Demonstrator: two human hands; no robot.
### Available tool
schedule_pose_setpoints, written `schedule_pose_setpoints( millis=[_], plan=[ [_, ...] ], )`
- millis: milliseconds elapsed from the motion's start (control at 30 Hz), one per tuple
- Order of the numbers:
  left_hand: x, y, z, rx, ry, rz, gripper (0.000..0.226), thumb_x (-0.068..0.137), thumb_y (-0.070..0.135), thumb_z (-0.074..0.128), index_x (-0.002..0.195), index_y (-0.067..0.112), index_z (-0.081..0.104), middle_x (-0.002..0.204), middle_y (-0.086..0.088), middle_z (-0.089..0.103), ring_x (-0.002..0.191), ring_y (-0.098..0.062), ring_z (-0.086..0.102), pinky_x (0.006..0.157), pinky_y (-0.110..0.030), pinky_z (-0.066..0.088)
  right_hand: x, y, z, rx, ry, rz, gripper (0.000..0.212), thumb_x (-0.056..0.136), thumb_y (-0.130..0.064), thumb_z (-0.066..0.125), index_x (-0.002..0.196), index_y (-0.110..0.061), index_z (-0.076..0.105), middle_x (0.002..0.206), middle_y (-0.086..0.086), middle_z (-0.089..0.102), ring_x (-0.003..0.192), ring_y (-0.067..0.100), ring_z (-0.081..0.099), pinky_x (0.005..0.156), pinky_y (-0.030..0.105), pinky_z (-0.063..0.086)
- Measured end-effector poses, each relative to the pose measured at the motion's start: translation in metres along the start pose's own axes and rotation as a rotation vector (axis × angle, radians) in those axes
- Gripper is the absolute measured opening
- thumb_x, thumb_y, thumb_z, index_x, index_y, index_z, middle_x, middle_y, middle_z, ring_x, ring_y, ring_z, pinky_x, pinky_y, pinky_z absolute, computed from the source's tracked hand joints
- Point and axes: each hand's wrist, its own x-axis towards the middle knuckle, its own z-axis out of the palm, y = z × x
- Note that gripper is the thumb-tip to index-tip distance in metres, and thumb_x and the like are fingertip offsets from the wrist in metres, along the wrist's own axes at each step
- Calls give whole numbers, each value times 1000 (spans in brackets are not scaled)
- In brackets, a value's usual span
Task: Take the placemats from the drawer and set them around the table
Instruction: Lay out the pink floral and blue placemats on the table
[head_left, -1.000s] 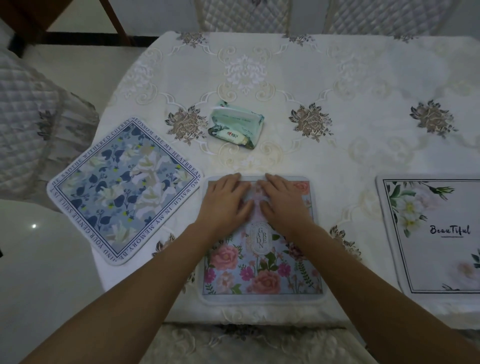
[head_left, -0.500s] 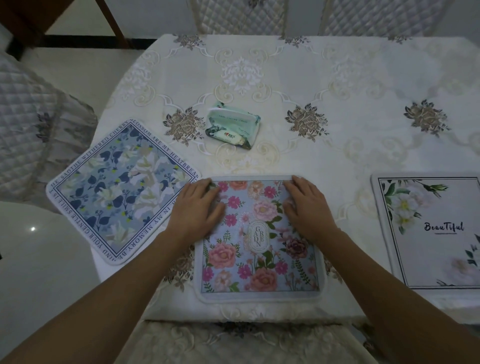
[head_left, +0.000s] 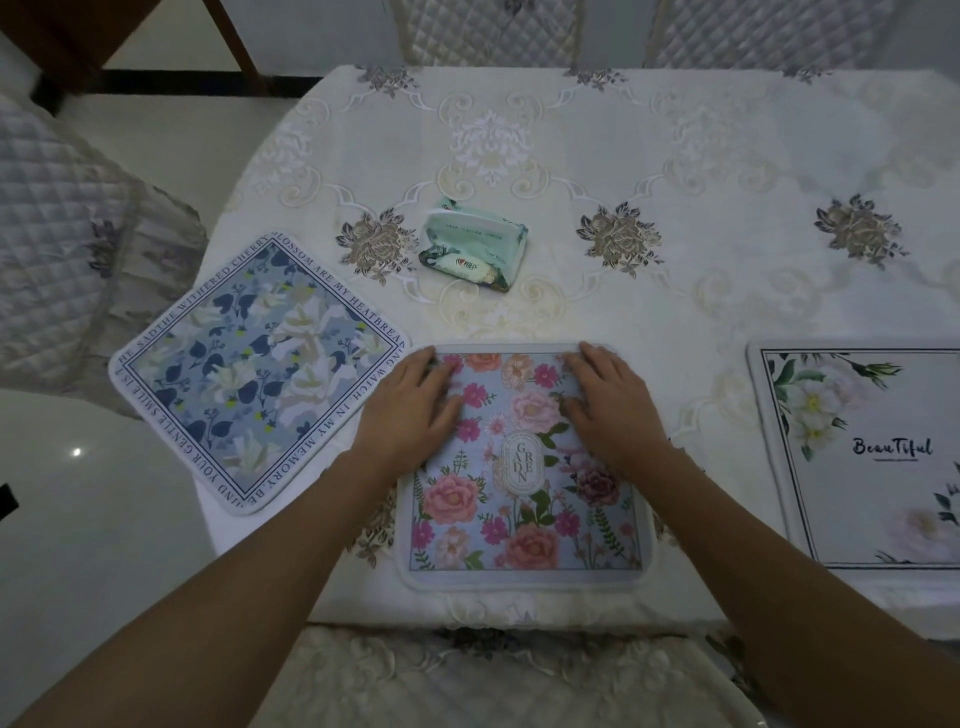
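Both grips apart: your left hand (head_left: 415, 410) and right hand (head_left: 610, 410) press flat on the pink placemat (head_left: 519, 525). Looks thin, floppy, light; pinch a corner.

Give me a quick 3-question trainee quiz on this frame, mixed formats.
1. True or false: the left hand and right hand both rest on the pink floral placemat.
2. What lies just beyond that mat? A) tissue pack B) mug C) remote
3. How many placemats are in view?

Key: 1 true. 2 A. 3 three, counting the blue placemat and white placemat.
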Motion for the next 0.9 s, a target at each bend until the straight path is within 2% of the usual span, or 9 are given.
schedule_pose_setpoints(
  millis=[200, 300, 400, 467, 567, 667, 767, 900],
  plan=[
    [-14, -5, -1, -67, 22, 3, 64, 99, 56, 29, 148, 15, 43, 162, -9, 26, 148, -24, 23, 116, -41, 27, -17, 12, -7, 33, 14, 6, 56, 98, -31, 49, 150, -18, 32, 158, 7, 28, 144, 26, 25, 115, 46, 30],
    [-19, -2, -1, -88, 31, -7, 64, 100, 56, 31, 147, 14, 44, 161, -10, 26, 147, -25, 24, 117, -40, 25, -32, 13, -9, 58, -19, 22, 62, 98, -30, 49, 154, -20, 24, 161, 6, 22, 147, 26, 20, 119, 43, 23],
    [-23, 0, -2, -148, 24, -39, 64, 98, 57, 31, 144, 15, 47, 157, -10, 32, 144, -26, 29, 115, -42, 30, -47, 11, -7, 58, -40, 51, 64, 99, -31, 48, 155, -16, 21, 162, 8, 18, 148, 26, 17, 118, 39, 19],
    [-31, 2, 0, -182, 28, -62, 61, 98, 58, 31, 141, 19, 49, 153, -9, 37, 141, -26, 32, 112, -46, 37, -59, 9, -4, 51, -44, 66, 62, 99, -33, 48, 153, -14, 25, 161, 9, 19, 147, 26, 17, 120, 42, 21],
    [-58, 7, 6, -162, 22, -52, 59, 98, 55, 32, 139, 17, 51, 151, -10, 39, 138, -27, 34, 110, -47, 39, -81, 7, 0, 55, -46, 79, 59, 98, -35, 48, 151, -15, 30, 160, 7, 22, 147, 25, 19, 119, 47, 23],
    [-91, 14, 12, -98, 18, -27, 58, 98, 53, 37, 135, 12, 55, 150, -13, 41, 137, -29, 37, 110, -47, 39, -112, 6, 4, 41, -23, 70, 58, 98, -34, 50, 150, -14, 33, 158, 8, 27, 145, 26, 22, 120, 44, 17],
    [-123, 17, 20, -82, 12, -4, 51, 99, 51, 41, 132, 15, 57, 150, -10, 42, 136, -27, 39, 109, -47, 40, -150, 8, 12, 40, -41, 71, 63, 96, -31, 53, 152, -12, 29, 160, 7, 23, 147, 25, 18, 119, 35, 5],
    [-160, 22, 26, -58, -54, -49, 67, 96, 59, 29, 145, 18, 48, 157, -8, 35, 143, -27, 31, 115, -46, 33, -188, 12, 23, 56, -92, 78, 68, 96, -33, 54, 154, -13, 24, 161, 5, 20, 147, 25, 19, 119, 37, 18]
  ],
)
